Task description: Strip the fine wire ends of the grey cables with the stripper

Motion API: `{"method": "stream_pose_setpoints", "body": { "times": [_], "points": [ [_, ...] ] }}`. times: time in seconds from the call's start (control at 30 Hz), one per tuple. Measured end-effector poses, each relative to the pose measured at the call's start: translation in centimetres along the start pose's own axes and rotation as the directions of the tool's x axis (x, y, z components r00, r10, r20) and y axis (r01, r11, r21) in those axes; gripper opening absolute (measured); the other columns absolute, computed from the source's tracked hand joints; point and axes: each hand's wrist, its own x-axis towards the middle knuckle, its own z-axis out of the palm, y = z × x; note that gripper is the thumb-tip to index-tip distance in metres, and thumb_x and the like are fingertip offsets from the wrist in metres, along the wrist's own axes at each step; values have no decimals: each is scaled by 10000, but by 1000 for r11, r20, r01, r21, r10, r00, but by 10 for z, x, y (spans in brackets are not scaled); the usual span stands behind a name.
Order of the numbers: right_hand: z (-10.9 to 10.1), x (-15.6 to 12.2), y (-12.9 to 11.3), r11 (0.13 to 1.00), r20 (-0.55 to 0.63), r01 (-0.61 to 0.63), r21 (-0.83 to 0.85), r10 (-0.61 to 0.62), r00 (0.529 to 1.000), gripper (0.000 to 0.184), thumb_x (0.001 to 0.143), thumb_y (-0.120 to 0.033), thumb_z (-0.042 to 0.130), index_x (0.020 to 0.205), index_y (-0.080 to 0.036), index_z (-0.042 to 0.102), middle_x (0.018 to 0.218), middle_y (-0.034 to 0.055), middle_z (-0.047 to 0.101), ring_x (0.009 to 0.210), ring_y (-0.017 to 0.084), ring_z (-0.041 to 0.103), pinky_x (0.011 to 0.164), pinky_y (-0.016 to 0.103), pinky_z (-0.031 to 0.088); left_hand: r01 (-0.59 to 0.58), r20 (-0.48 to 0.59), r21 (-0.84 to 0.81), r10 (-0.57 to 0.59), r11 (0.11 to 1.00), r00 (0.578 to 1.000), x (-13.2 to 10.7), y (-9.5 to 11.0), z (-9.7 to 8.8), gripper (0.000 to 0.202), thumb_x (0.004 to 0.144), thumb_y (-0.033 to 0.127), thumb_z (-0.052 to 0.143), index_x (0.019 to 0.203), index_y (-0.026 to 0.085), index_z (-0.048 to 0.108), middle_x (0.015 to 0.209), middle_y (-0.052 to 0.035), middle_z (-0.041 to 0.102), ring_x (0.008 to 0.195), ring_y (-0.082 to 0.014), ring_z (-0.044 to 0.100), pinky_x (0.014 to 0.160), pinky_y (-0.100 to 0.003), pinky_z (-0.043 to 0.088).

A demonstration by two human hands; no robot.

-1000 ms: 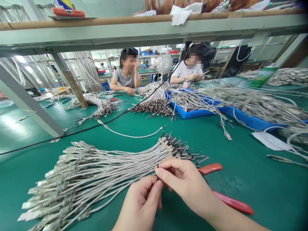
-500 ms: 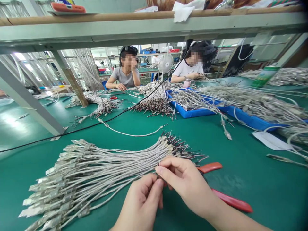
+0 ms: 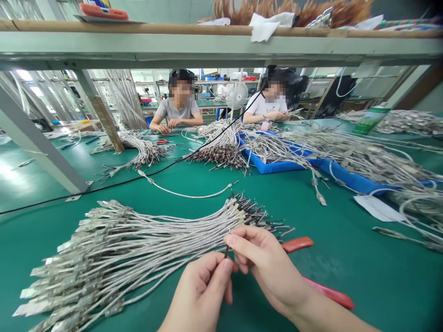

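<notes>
My left hand (image 3: 207,288) pinches a thin dark red wire (image 3: 227,251) between thumb and forefinger. The upper end of the same wire is pinched in my right hand (image 3: 266,263), just above and to the right. Which cable the wire belongs to is hidden by my hands. Just beyond them lies a large bundle of white braided cables (image 3: 166,235), with connectors at the left and stripped dark and red wire ends (image 3: 256,212) at the right. Pliers with red handles (image 3: 328,291) lie partly beneath my right hand and forearm.
One loose white cable (image 3: 190,196) lies beyond the bundle, and a black cord (image 3: 138,178) crosses the green table (image 3: 328,249). Farther back are more cable bundles (image 3: 221,147) and cable-filled blue trays (image 3: 277,167). A shelf beam (image 3: 221,48) spans overhead. Two people sit opposite.
My fingertips have drawn slightly apart, so more of the red wire shows between them. The person opposite at left has lowered a hand from the face. The view has shifted slightly.
</notes>
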Motion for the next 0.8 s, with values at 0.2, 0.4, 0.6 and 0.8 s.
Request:
{"method": "stream_pose_setpoints", "body": {
  "times": [0.2,0.4,0.6,0.8],
  "points": [
    [-3,1,1,999,2,14,32,-14,1000,239,802,-319,721,662,-149,628,501,-46,478,481,93,401,489,226,324,17,-13,-60,-18,998,1000,-1,-3,0,408,933,502,458,784,153,609,539,28,482,472,-90,314,481,-215,260],
    [-3,2,3,996,51,88,-15,-87,995,240,830,-351,724,703,-157,662,535,-35,500,519,113,452,483,228,359,63,-5,-268,-67,961,998,-3,1,-1,419,891,536,499,841,139,624,573,21,486,445,-69,253,429,-209,174],
    [-5,3,10,999,-17,48,1,-48,999,264,781,-409,770,891,-177,710,563,-37,535,498,110,461,472,225,366,8,-89,-297,-36,955,995,2,11,-3,328,866,440,570,849,118,632,679,-18,580,494,-67,379,483,-189,305],
    [1,2,13,990,39,71,-126,-67,997,230,799,-363,741,713,-156,693,673,-10,544,532,110,458,492,242,364,21,-128,-277,-59,961,990,4,11,-3,203,853,339,635,871,137,631,737,-49,682,577,-94,520,534,-177,421]
  ]
}}
